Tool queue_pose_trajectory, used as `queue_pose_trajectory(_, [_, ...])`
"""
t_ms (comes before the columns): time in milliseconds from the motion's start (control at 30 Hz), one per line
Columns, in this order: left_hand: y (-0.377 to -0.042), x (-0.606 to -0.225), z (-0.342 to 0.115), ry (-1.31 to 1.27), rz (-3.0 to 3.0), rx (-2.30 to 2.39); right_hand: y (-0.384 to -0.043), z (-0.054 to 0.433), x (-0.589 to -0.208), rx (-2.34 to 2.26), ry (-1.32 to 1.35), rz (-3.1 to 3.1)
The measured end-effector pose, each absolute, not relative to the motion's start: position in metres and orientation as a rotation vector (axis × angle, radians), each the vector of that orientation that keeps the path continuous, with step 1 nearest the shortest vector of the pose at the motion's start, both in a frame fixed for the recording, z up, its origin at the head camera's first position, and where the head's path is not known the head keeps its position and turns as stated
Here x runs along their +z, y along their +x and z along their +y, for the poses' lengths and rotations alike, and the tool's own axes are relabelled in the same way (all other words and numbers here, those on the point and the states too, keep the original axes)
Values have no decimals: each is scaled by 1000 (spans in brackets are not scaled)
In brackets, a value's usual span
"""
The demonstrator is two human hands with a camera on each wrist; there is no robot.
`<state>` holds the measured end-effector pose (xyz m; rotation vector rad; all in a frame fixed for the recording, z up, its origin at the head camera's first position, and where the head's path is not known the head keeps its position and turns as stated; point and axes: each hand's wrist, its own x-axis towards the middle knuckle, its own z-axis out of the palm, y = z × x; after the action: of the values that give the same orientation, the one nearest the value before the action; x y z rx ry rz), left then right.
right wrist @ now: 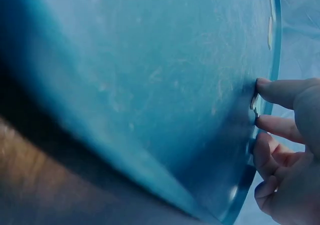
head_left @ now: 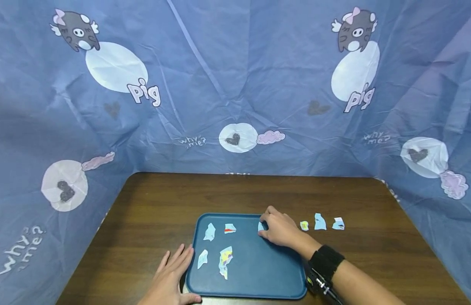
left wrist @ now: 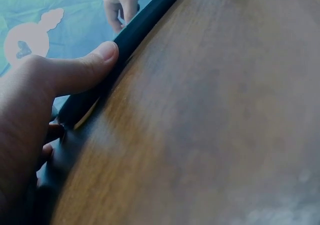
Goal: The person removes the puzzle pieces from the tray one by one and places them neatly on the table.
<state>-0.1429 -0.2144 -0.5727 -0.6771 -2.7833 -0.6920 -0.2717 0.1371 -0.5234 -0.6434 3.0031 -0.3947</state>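
Note:
A dark blue tray [head_left: 265, 273] lies on the wooden table. My right hand [head_left: 279, 228] reaches over its far right part, thumb and a fingertip pinching a small light blue torn paper piece [head_left: 260, 227] at the tray's surface. In the right wrist view this paper piece [right wrist: 254, 103] shows between the fingertips. My left hand [head_left: 170, 275] steadies the tray's near left corner, fingers straight along the left edge and thumb on the front rim. On the tray's left half lie a pale scrap [head_left: 210, 232], a red-marked scrap [head_left: 229, 228], another pale scrap [head_left: 202, 258] and a long yellow-patterned scrap [head_left: 225, 262].
Right of the tray, on the table [head_left: 372, 262], lie a yellow-marked scrap [head_left: 304, 225], a plain light blue scrap [head_left: 320, 221] and a scrap with a dark mark [head_left: 338, 223]. A blue printed cloth [head_left: 235, 84] hangs behind the table. A black band [head_left: 326, 262] circles the right wrist.

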Motion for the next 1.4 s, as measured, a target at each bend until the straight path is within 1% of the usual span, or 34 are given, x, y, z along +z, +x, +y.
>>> queue_pose_trajectory(433, [-145, -570, -208, -708, -2734, -716, -270, 142, -521, -334, -726, 3028])
queue_pose_trajectory(767, [-147, -571, -205, -704, -2746, -717, -263, 148, -518, -408, -675, 3023])
queue_pose_trajectory(1067, [-146, -570, -208, -697, -2743, -711, -262, 161, -506, -454, -629, 3083])
queue_pose_trajectory(1233, [-144, -570, -211, -660, -2804, -730, -261, 173, -508, -465, -539, 3091])
queue_pose_trajectory(1400, [-144, -571, -212, -663, -2803, -728, -260, 181, -511, -466, -508, 3086])
